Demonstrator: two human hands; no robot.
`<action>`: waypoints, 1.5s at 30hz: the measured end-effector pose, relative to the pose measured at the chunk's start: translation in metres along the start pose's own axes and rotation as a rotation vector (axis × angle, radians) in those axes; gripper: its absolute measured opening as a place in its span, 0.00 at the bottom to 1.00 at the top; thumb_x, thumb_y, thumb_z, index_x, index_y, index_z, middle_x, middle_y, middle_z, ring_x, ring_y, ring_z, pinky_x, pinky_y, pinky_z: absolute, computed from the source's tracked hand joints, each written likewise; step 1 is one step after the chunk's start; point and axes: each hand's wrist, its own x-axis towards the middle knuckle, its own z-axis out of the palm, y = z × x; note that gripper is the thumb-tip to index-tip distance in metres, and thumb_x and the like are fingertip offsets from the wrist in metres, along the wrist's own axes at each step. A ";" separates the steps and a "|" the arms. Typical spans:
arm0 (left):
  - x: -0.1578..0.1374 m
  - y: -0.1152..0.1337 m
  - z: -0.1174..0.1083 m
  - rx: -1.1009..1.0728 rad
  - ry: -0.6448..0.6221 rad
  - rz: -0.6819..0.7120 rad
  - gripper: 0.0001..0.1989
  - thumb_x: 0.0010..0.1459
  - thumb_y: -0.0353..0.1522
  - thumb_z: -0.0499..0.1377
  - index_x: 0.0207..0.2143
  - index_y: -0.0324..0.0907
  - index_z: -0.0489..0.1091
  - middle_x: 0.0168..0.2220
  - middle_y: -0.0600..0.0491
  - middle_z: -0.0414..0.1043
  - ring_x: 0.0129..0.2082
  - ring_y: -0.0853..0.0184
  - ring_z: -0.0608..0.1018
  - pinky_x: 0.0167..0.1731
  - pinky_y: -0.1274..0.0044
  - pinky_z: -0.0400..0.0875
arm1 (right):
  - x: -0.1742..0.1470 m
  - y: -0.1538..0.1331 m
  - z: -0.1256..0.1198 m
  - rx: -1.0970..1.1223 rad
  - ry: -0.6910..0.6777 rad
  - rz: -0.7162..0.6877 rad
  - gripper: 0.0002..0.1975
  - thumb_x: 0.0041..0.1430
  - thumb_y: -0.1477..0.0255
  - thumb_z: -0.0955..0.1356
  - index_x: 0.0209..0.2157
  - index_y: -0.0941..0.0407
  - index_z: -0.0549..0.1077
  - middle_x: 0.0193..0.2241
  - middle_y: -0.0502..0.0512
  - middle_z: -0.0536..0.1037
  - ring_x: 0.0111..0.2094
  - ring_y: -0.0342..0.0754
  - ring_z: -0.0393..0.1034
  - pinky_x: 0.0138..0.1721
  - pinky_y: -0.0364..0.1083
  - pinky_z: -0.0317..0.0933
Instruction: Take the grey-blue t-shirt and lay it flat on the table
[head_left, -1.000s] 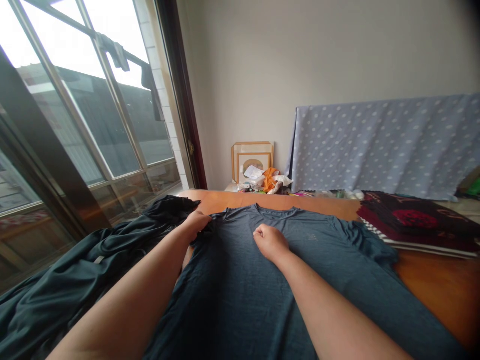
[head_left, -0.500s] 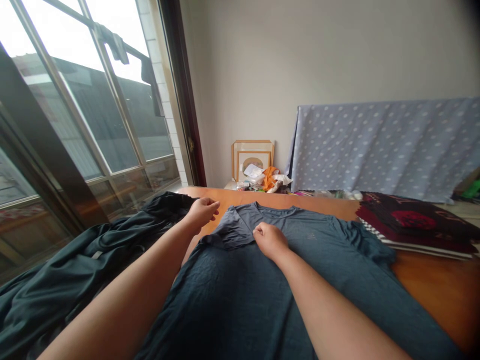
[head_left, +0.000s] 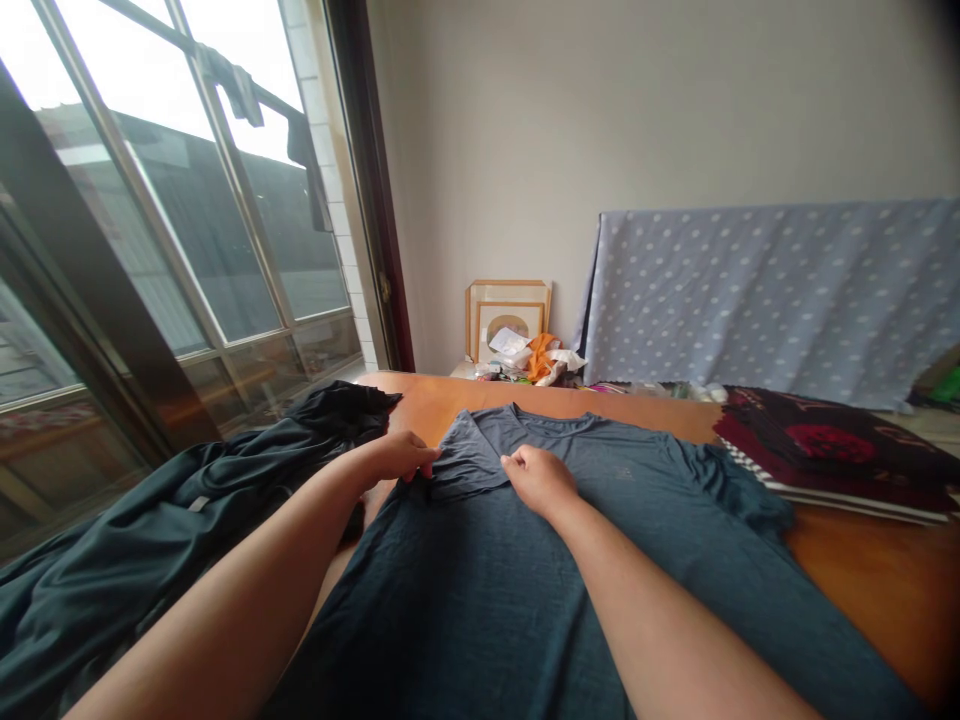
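A dark blue-grey T-shirt (head_left: 510, 570) lies spread on the orange-brown table, its neckline at the far end. Its left sleeve (head_left: 469, 455) is folded inward over the chest. My left hand (head_left: 409, 457) pinches the outer edge of that folded sleeve. With fingers closed, my right hand (head_left: 541, 480) grips the sleeve's inner end near the middle of the chest. The shirt's other sleeve (head_left: 739, 485) lies wrinkled out to the right.
Dark green and black clothes (head_left: 195, 510) lie heaped on the left. Folded dark red and striped textiles (head_left: 832, 450) are stacked at the right on the table (head_left: 870, 570). Behind stand picture frames (head_left: 510, 292), assorted bags (head_left: 536, 355) and a hanging polka-dot cloth (head_left: 765, 300).
My left hand has come down and right from above the table edge onto the sleeve's outer edge and pinched it. My right hand has stayed nearly in place.
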 end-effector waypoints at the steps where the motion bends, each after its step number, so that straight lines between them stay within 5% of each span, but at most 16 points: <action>1: -0.001 0.000 -0.001 -0.009 0.009 0.004 0.19 0.41 0.48 0.70 0.17 0.43 0.74 0.13 0.55 0.67 0.17 0.68 0.68 0.22 0.77 0.61 | 0.000 0.000 0.000 -0.001 -0.004 0.002 0.17 0.65 0.56 0.63 0.34 0.52 0.77 0.32 0.53 0.81 0.36 0.47 0.72 0.29 0.43 0.50; 5: -0.004 -0.001 0.000 -0.029 0.080 0.065 0.19 0.42 0.48 0.69 0.16 0.43 0.72 0.18 0.54 0.72 0.22 0.67 0.71 0.24 0.78 0.63 | 0.001 -0.001 0.001 -0.010 -0.014 0.014 0.16 0.64 0.56 0.65 0.34 0.51 0.78 0.34 0.53 0.81 0.37 0.48 0.73 0.30 0.43 0.51; 10: -0.011 0.000 -0.001 0.117 -0.136 -0.006 0.22 0.52 0.52 0.60 0.23 0.42 0.73 0.15 0.52 0.70 0.18 0.66 0.70 0.23 0.77 0.63 | 0.001 -0.002 0.002 -0.023 -0.029 0.021 0.17 0.61 0.53 0.67 0.35 0.51 0.78 0.37 0.53 0.80 0.37 0.48 0.73 0.30 0.44 0.52; 14: -0.011 -0.001 -0.007 0.202 -0.047 -0.011 0.20 0.56 0.49 0.55 0.27 0.41 0.71 0.15 0.54 0.69 0.17 0.69 0.66 0.22 0.77 0.61 | 0.000 -0.003 0.003 -0.025 -0.029 0.022 0.17 0.59 0.52 0.67 0.34 0.50 0.78 0.37 0.52 0.80 0.37 0.48 0.73 0.30 0.44 0.52; 22: -0.005 -0.011 -0.011 0.472 -0.071 0.001 0.17 0.46 0.45 0.62 0.32 0.42 0.73 0.34 0.51 0.77 0.35 0.63 0.76 0.31 0.77 0.67 | 0.001 -0.005 0.004 -0.028 -0.007 0.016 0.08 0.59 0.64 0.67 0.31 0.49 0.77 0.33 0.50 0.80 0.33 0.46 0.71 0.29 0.44 0.50; 35: -0.006 -0.017 -0.020 0.474 -0.180 -0.046 0.09 0.40 0.35 0.63 0.27 0.43 0.69 0.24 0.58 0.69 0.26 0.67 0.72 0.24 0.79 0.64 | 0.001 -0.001 0.004 0.061 0.071 0.062 0.09 0.60 0.64 0.65 0.31 0.51 0.76 0.29 0.50 0.79 0.31 0.46 0.70 0.28 0.43 0.48; 39: 0.001 -0.016 -0.016 0.504 -0.099 -0.034 0.09 0.41 0.35 0.63 0.27 0.42 0.70 0.24 0.55 0.72 0.26 0.66 0.73 0.24 0.77 0.64 | 0.001 -0.003 0.004 0.018 0.045 0.069 0.08 0.59 0.66 0.65 0.32 0.50 0.76 0.31 0.50 0.80 0.32 0.46 0.71 0.28 0.44 0.48; 45: 0.028 0.002 0.005 0.546 0.230 0.132 0.10 0.54 0.33 0.55 0.36 0.42 0.74 0.36 0.49 0.78 0.37 0.62 0.77 0.35 0.75 0.68 | 0.001 -0.005 0.003 -0.016 0.030 0.073 0.09 0.58 0.66 0.67 0.40 0.48 0.75 0.35 0.49 0.81 0.35 0.48 0.73 0.29 0.44 0.50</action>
